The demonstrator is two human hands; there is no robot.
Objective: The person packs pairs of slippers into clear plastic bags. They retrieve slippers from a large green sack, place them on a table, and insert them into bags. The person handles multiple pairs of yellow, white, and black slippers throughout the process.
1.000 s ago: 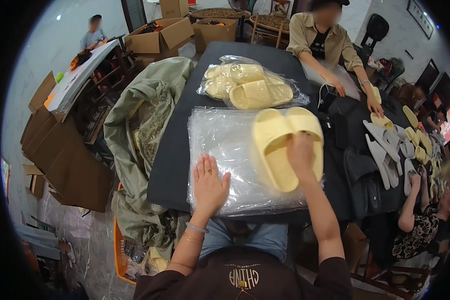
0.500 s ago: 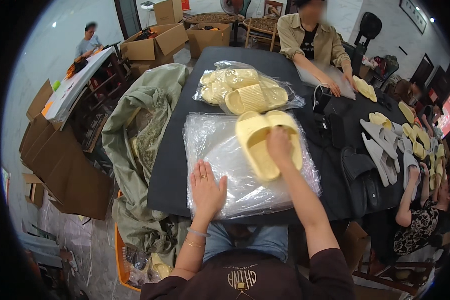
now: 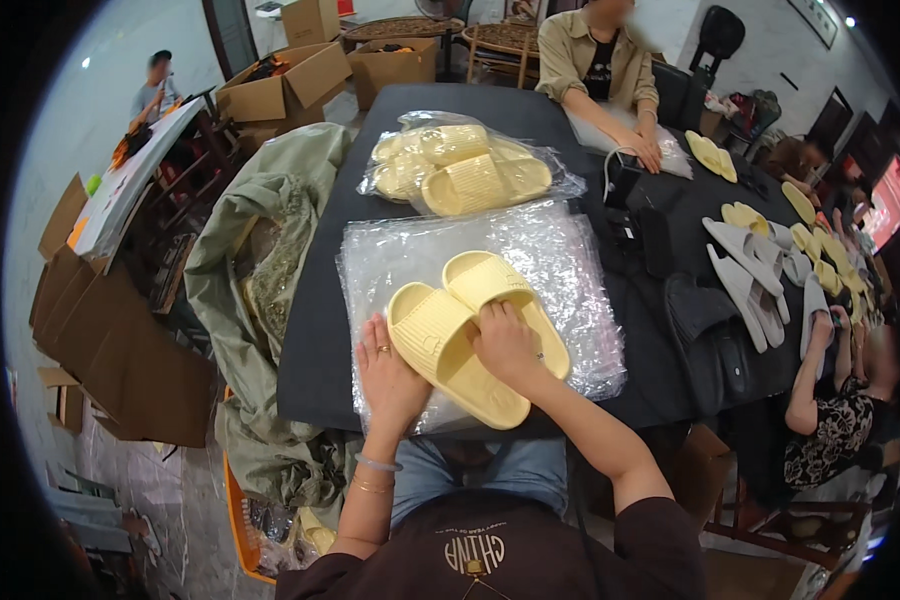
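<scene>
A pair of pale yellow slide slippers [image 3: 425, 328] lies slanted over a stack of clear plastic bags [image 3: 570, 300] at the table's near side. My right hand [image 3: 507, 348] is closed on the pair where the two slippers meet, its fingertips partly hidden by them. Against the outer edge of the left slipper rests my left hand [image 3: 394, 388], fingers stretched out over the bags and holding nothing visible. Just beyond the stack, several yellow slippers [image 3: 470, 185] lie inside clear bags.
On the dark table's [image 3: 320, 340] right lie grey slippers [image 3: 750, 265], black slippers [image 3: 705, 325] and more yellow ones. A co-worker [image 3: 595, 70] sits at the far side, hands on clear bags. A green sack [image 3: 240, 220] and an orange basket [image 3: 238, 520] stand left.
My right hand has brought the yellow slippers nearer and to the left, turning them. They now touch my left hand, which has shifted slightly left. The view has shifted a little.
</scene>
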